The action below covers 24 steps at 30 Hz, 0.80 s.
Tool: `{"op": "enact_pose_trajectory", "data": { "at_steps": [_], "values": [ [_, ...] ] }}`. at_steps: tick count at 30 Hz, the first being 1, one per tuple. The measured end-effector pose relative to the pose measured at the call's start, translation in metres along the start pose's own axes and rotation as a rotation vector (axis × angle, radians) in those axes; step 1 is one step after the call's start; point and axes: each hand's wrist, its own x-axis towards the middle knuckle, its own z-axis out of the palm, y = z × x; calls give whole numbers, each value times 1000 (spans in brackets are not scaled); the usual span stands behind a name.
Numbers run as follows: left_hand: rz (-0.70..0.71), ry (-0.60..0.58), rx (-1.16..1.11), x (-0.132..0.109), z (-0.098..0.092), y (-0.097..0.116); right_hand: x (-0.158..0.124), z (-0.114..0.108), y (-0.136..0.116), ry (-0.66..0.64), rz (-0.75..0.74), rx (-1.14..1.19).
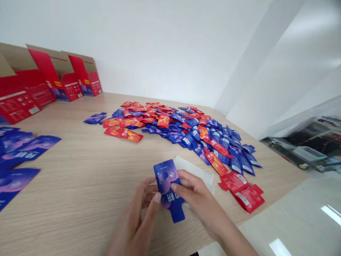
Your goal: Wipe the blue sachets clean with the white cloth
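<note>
A blue sachet point(168, 181) with purple artwork and white lettering is held upright in front of me, its narrow spout end pointing down. My left hand point(144, 213) has its thumb and fingers closed on the sachet's left edge. On the right side, my right hand point(195, 192) pinches it, thumb on the front face and fingers behind. Beneath and behind the hands lies a white sheet point(193, 167) on the wooden table point(87, 170). Beyond them spreads a large pile of blue and red sachets point(173, 124).
Open red boxes point(69, 85) stand along the wall at the back left. More blue sachets point(23, 149) lie at the left edge. Red sachets point(242, 190) rest near the table's right edge. A cart point(306, 156) is on the floor to the right.
</note>
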Motion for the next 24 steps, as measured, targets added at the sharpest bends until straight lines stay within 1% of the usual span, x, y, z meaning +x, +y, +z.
{"op": "enact_pose_trajectory", "data": {
  "at_steps": [2, 4, 7, 9, 10, 12, 13, 15, 16, 18, 21, 23, 24],
  "values": [
    [-69, 15, -95, 1, 1, -6, 0, 18, 12, 36, 23, 122],
    [-121, 66, -125, 4, 0, -14, 1, 31, 22, 37, 14, 173],
    [-163, 95, -140, 7, -5, -24, 0, 37, 30, -10, -1, 147],
    [-191, 81, -125, 7, -12, -27, -5, 32, 30, -10, 8, 74],
    [-203, 79, -103, 6, -17, -28, -9, 27, 30, 23, 7, 0],
    [-207, 86, -23, 5, -28, -28, -16, 14, 30, 149, -33, -240],
    [-190, 84, 43, 5, -34, -27, -20, 6, 32, 230, -87, -395],
    [-118, 60, 199, 5, -45, -26, -26, -8, 39, 357, -208, -691],
    [-75, 35, 275, 6, -50, -25, -29, -15, 44, 381, -255, -803],
    [9, -21, 388, 7, -55, -25, -33, -25, 56, 362, -292, -956],
    [94, -81, 485, 8, -52, -25, -34, -34, 69, 274, -267, -1082],
    [163, -56, 567, 7, -47, -27, -31, -38, 72, 270, -274, -1136],
    [200, -22, 621, 5, -45, -28, -29, -40, 71, 283, -278, -1154]
  ]
}}
